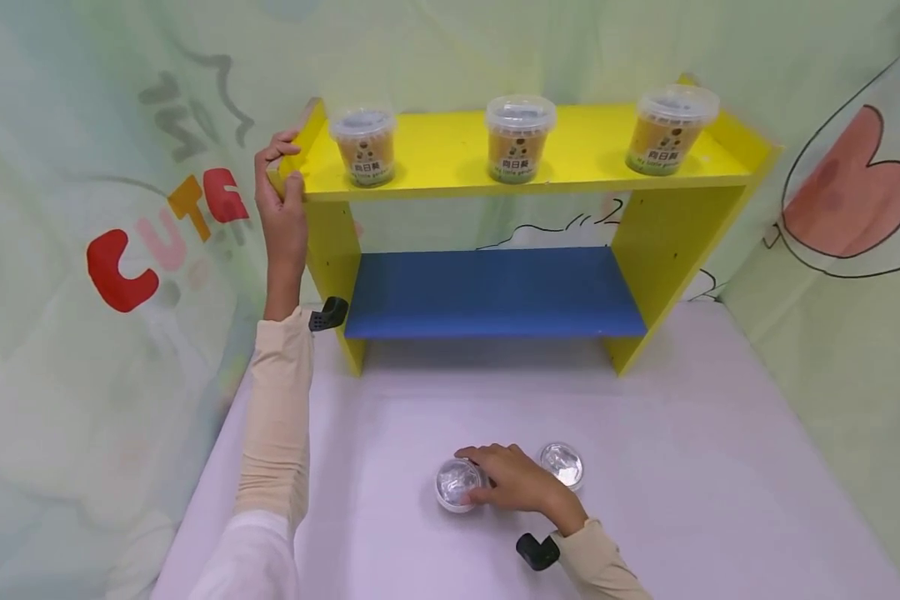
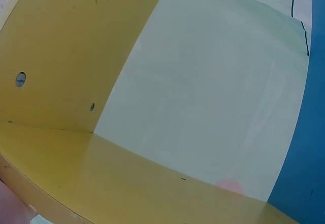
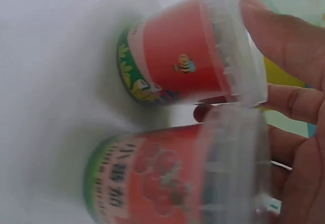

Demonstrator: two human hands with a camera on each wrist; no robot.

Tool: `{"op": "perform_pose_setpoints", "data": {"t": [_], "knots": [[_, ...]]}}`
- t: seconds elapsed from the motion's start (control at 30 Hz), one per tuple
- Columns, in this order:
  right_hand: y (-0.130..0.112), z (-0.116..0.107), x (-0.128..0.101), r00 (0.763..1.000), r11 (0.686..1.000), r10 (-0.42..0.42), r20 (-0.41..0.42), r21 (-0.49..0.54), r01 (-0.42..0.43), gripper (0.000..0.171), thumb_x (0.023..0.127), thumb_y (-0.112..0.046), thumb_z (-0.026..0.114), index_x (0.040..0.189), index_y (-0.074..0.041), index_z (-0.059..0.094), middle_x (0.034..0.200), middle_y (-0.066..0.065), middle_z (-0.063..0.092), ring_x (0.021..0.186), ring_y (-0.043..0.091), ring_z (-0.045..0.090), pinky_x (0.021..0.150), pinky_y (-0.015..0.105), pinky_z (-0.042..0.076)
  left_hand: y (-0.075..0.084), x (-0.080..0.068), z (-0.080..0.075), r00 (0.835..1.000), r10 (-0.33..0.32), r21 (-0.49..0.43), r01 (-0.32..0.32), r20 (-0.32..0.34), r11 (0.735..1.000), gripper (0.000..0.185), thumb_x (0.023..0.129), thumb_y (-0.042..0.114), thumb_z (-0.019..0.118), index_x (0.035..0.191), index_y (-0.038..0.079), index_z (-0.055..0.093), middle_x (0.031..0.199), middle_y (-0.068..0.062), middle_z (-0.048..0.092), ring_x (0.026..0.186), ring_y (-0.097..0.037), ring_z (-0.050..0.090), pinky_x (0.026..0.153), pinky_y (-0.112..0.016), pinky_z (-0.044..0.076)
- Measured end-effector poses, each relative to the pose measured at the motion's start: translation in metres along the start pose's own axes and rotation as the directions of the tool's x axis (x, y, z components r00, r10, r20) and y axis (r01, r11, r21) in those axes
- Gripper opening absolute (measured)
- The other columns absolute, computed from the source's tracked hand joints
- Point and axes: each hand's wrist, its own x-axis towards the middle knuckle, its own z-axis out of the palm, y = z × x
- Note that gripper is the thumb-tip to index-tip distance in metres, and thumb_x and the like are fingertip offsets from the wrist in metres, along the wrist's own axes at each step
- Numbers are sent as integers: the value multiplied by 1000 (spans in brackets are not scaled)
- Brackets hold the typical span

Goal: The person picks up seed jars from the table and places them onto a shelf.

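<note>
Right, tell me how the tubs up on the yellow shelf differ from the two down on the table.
The three shelf tubs have yellow-orange labels; the two table tubs are red with green bases. The shelf tubs stand spaced along the yellow shelf top, untouched; the table tubs sit close together, and the right hand grips one. The left hand holds the shelf's end, not a tub. All have clear plastic lids.

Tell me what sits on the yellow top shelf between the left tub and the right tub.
One more lidded tub stands between the left tub and the right tub on the yellow top shelf; the head view shows it.
</note>
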Motion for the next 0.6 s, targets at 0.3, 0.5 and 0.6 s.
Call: {"op": "perform_pose_setpoints", "data": {"t": [0.3,0.5,0.6], "knots": [[15,-5,-6,999,994,-6,-38,111,10,56,88,-36,70,132,-5,56,114,5,67,101,20,59,89,40,49,2,2,5,998,30,-54,-32,-46,998,25,88,-3,37,103,7,53,133,-9,52,131,-15,45,107,-30,43],[21,-13,-16,999,979,-6,43,204,-3,57,89,-31,70,132,2,53,112,10,66,102,23,62,93,43,52,-2,-6,6,997,31,-79,-37,-74,996,24,86,-5,36,101,6,52,129,-11,52,131,-16,45,112,-31,38],[23,-14,-18,999,982,-23,40,186,15,58,89,-32,69,132,3,53,112,10,66,103,23,61,94,42,51,-3,-4,12,996,53,-85,-59,-77,995,24,86,-5,36,100,4,52,127,-12,53,131,-18,45,112,-31,37]]}}
